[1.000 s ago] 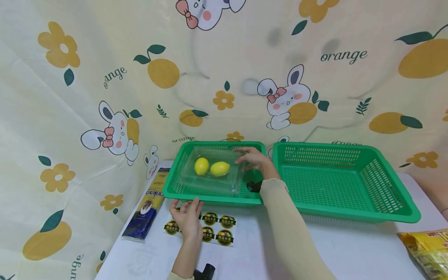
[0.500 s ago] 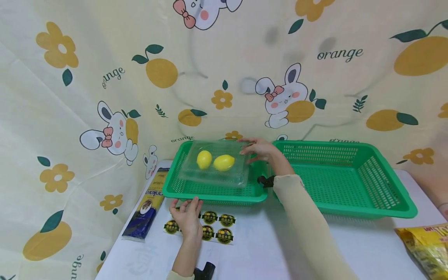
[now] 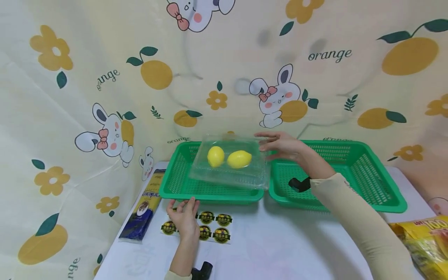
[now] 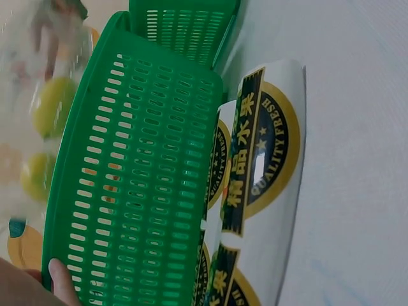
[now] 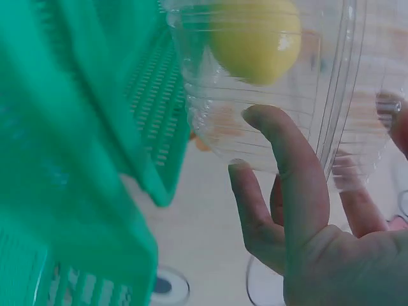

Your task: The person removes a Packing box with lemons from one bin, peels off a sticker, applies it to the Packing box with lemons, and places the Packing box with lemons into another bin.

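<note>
My right hand (image 3: pixel 285 146) grips the right end of a clear plastic box (image 3: pixel 210 177). Two yellow lemons (image 3: pixel 239 159) lie inside it. The box hangs tilted above the left green basket (image 3: pixel 213 197), its right end reaching the gap beside the other basket. In the right wrist view, curled fingers (image 5: pixel 299 172) press against the box's ribbed wall, close to one lemon (image 5: pixel 258 41). My left hand (image 3: pixel 185 221) holds the front rim of the left basket; in the left wrist view, a fingertip (image 4: pixel 60 277) lies against its slotted wall.
A second, larger green basket (image 3: pixel 336 206) stands to the right. Left lies a blue and gold pasta packet (image 3: pixel 140 212). A sheet of round stickers (image 3: pixel 221 234) is under and beside my left hand. A yellow bag (image 3: pixel 425 243) lies at the right edge. Patterned cloth hangs behind.
My right hand has lifted the clear box with the lemons up out of the left basket and moved it to the right. My left hand stays at the basket's rim.
</note>
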The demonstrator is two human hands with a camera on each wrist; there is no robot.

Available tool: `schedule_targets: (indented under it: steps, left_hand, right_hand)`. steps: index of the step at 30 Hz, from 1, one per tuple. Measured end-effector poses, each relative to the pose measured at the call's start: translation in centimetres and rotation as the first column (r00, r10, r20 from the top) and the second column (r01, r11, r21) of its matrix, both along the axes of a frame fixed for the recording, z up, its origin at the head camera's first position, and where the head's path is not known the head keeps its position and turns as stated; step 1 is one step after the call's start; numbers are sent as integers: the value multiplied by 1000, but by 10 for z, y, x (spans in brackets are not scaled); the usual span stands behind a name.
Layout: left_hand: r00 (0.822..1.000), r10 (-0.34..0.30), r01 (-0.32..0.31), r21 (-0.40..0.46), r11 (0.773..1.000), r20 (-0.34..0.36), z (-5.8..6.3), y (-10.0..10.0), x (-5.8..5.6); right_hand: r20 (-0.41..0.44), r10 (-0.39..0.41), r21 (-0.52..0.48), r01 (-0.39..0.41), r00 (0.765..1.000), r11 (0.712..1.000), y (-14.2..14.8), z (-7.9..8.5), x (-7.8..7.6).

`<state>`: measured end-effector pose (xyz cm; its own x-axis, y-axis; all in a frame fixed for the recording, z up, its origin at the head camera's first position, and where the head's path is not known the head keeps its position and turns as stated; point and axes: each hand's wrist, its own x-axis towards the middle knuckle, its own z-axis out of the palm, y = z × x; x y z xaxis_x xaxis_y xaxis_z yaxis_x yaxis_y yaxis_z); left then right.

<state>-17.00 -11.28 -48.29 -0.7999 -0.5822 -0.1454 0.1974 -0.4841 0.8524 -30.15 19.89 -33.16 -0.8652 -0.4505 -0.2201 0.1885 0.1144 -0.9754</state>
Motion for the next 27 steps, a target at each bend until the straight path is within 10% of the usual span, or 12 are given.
schedule_targets:
  steps: [13, 27]
  left_hand:
    - [1000, -11, 11, -1, 1000, 10, 2, 0, 6]
    - [1000, -24, 24, 11, 1000, -8, 5, 5, 7]
  right_hand:
    - [-101, -19, 89, 29, 995, 996, 68, 9, 82]
    - [-121, -6, 89, 17, 993, 996, 105, -29, 165]
